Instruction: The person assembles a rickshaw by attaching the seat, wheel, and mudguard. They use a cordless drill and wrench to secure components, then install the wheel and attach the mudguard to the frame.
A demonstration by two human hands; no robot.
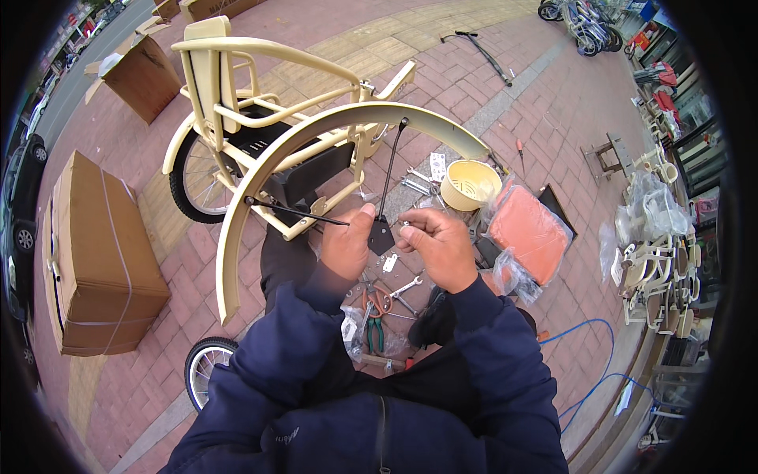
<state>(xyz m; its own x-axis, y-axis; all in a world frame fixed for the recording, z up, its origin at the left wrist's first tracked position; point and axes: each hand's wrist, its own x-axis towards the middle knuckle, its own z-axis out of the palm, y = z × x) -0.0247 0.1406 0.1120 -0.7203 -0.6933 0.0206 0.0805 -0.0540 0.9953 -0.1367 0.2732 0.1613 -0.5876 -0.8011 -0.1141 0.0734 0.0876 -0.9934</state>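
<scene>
A cream mudguard [339, 118] arches in front of me, with black metal stays [391, 170] running from it to a flat black bracket plate [382, 235]. My left hand [346, 245] is closed around the stay near that plate, thumb pointing up. Just right of the plate, my right hand [442, 246] pinches a small shiny metal piece [407, 224], too small to tell whether it is a nut or a bolt. Beyond the mudguard stands a cream tricycle frame [308, 150] with a seat and a rear wheel.
Pliers [374, 328], an open-end wrench [409, 286] and loose small parts lie on the paving between my feet. To the right are a cream basket [470, 186] and a wrapped orange cushion [529, 233]. A cardboard box [106, 261] stands left, a loose wheel [209, 367] nearer.
</scene>
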